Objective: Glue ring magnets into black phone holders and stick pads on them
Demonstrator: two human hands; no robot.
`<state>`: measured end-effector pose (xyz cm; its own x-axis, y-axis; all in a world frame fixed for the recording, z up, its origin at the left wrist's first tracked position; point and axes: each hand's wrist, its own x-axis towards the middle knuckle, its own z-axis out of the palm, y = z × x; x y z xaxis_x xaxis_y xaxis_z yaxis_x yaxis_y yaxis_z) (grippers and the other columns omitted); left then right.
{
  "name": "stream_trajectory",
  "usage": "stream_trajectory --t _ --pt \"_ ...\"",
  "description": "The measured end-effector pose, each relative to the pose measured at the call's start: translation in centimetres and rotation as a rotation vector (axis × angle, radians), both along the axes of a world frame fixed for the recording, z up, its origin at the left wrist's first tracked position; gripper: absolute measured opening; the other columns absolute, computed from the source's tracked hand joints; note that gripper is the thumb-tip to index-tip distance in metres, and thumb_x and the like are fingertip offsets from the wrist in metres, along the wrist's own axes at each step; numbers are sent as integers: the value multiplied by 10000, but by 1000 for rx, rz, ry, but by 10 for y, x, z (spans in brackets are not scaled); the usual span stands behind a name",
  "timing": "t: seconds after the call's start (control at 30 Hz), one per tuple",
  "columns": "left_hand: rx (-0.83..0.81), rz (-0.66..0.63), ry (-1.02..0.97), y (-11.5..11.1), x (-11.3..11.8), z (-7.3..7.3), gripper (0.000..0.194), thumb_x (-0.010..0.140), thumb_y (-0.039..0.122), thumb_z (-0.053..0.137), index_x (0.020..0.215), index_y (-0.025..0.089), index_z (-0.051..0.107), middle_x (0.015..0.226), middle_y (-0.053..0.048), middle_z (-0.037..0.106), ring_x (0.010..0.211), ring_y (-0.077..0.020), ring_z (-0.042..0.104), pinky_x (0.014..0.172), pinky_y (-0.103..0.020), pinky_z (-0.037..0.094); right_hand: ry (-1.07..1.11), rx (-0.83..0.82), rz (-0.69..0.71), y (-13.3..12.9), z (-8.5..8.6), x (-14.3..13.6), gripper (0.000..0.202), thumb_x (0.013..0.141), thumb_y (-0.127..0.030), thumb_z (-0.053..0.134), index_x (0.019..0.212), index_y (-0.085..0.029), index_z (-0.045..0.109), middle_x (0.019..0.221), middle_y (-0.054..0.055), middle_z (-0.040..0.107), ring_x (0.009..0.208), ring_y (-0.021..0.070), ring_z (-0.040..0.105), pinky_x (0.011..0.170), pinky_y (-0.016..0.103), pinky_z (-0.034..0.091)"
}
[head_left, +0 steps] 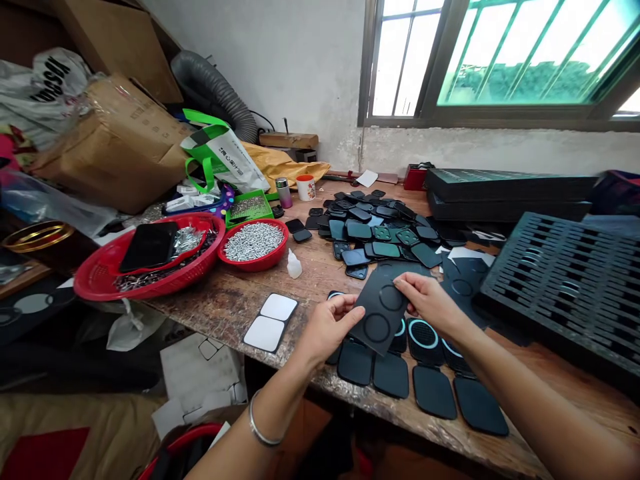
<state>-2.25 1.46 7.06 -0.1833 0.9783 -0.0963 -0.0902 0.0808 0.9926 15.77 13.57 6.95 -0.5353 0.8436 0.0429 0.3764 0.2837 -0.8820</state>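
Note:
Between my two hands is a dark sheet [383, 308] marked with ring outlines, tilted above the front of the table. My left hand [327, 330] pinches its left edge between thumb and fingers. At its upper right edge, my right hand [425, 297] grips it with the fingertips. Below the sheet lie several open black hinged cases in a row, one with a light-blue ring [423, 333] on its upper half and a plain black lower flap [434, 392]. The sheet hides part of the row. Left of my left hand lies a black piece with two white squares [271, 323].
A heap of black square pieces [373, 230] covers the table's middle. A red bowl of small metal parts [254, 243], a red basket [93, 283] and a small white bottle [294, 265] stand left. Slotted black foam trays [565, 287] lie right, near more dark sheets [463, 283].

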Motion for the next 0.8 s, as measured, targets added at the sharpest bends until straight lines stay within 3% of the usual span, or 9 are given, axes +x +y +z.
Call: stream_trajectory --t 0.07,0.17,0.27,0.4,0.5,0.57,0.7,0.8 --pt "-47 9 -111 0 1 0 258 709 307 732 898 141 678 828 -25 680 738 -129 609 690 -218 469 -46 201 -10 -10 0 -7 243 889 -376 464 781 -194 581 644 -1 529 592 156 502 545 278 402" --pt "-70 63 -182 -4 2 1 236 683 285 746 855 140 676 729 6 644 644 -100 557 614 -192 432 -80 594 -50 -27 5 -15 139 877 -251 511 868 -186 633 851 74 602 852 225 529 752 363 430" --pt "-21 101 -121 -5 3 2 213 697 274 730 849 131 686 684 19 602 624 -87 509 590 -178 394 -73 726 32 -46 14 -24 161 900 -214 494 887 -183 652 856 83 618 882 231 517 800 381 426" --pt "90 91 1 -5 4 -2 163 725 253 698 837 136 692 645 37 536 617 -82 465 582 -177 361 -62 673 98 -61 20 -36 122 881 -217 539 872 -185 656 836 74 643 858 227 529 781 369 434" --pt "108 85 49 -5 4 -4 136 724 224 690 833 143 685 652 35 546 619 -84 474 586 -179 366 -39 544 92 -53 19 -36 205 896 -196 495 757 -191 645 749 44 639 769 191 552 718 323 435" --pt "80 89 41 -6 3 -4 123 725 228 685 815 145 667 670 26 577 626 -89 498 591 -180 379 -13 469 -7 -36 18 -27 227 890 -225 496 709 -184 628 714 35 630 715 175 560 655 295 428" --pt "28 183 19 -9 -2 -3 140 717 262 685 738 149 606 640 31 569 602 -86 499 571 -172 372 145 307 -369 5 21 4 209 862 -328 539 740 -182 626 577 -10 567 535 141 529 512 257 413" --pt "-24 233 -11 -9 0 -5 192 701 299 695 712 155 568 618 41 546 572 -80 476 549 -170 352 399 269 -527 1 33 13 175 876 -348 533 843 -194 611 640 -11 602 556 143 593 555 278 496"
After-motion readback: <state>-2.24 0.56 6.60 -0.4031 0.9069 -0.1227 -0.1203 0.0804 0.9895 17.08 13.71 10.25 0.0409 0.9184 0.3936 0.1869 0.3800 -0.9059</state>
